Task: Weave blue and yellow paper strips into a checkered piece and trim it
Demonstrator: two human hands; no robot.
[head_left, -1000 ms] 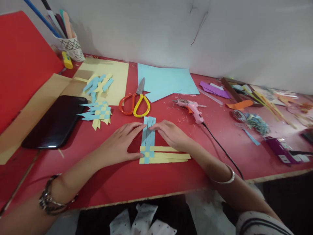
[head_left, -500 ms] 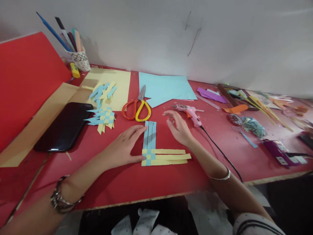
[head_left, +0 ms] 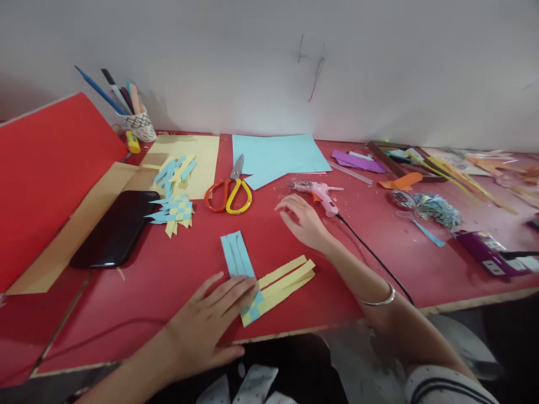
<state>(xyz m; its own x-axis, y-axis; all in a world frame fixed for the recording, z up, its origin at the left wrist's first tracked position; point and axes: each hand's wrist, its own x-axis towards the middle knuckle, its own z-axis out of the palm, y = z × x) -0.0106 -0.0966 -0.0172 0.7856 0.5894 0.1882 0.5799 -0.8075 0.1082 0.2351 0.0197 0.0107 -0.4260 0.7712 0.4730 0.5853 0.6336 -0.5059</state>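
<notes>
In the head view, your left hand lies palm-down, fingers extended, on the woven paper strips, which stretch ahead and rightward of it. Your right hand, empty and loosely bent, is just beside the pink glue gun.

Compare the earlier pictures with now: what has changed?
The partly woven blue and yellow paper strips have turned counterclockwise and shifted toward the red table's front edge. The left hand now lies across them; the right hand has come off the blue strips and is open near the pink glue gun. The glue gun and metal scissors with red and yellow handles stayed put.
</notes>
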